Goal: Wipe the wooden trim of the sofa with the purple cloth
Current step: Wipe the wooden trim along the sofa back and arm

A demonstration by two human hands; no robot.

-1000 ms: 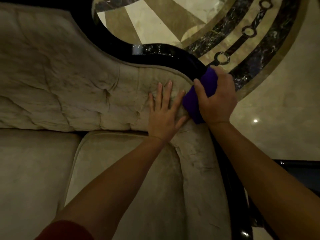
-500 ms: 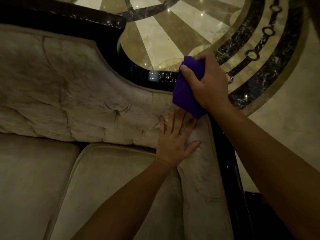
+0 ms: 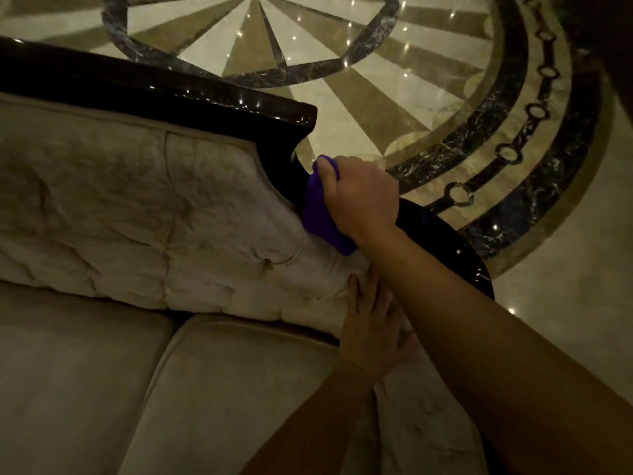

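Note:
A glossy dark wooden trim (image 3: 178,87) runs along the top of the beige tufted sofa back (image 3: 137,214) and curves down to the right. My right hand (image 3: 363,197) is closed around the bunched purple cloth (image 3: 320,217) and presses it against the trim's inward curve. My left hand (image 3: 373,330) lies flat with fingers spread on the upholstery just below, partly hidden under my right forearm.
Beige seat cushions (image 3: 219,389) fill the lower left. Beyond the sofa back lies a polished marble floor (image 3: 428,97) with a starburst and ring pattern. The trim continues down the right side (image 3: 459,248) behind my forearm.
My right hand has slid the purple cloth leftward along the curved trim, from the sofa's corner toward the raised top rail. My left hand stays flat on the upholstery. The view has tilted up.

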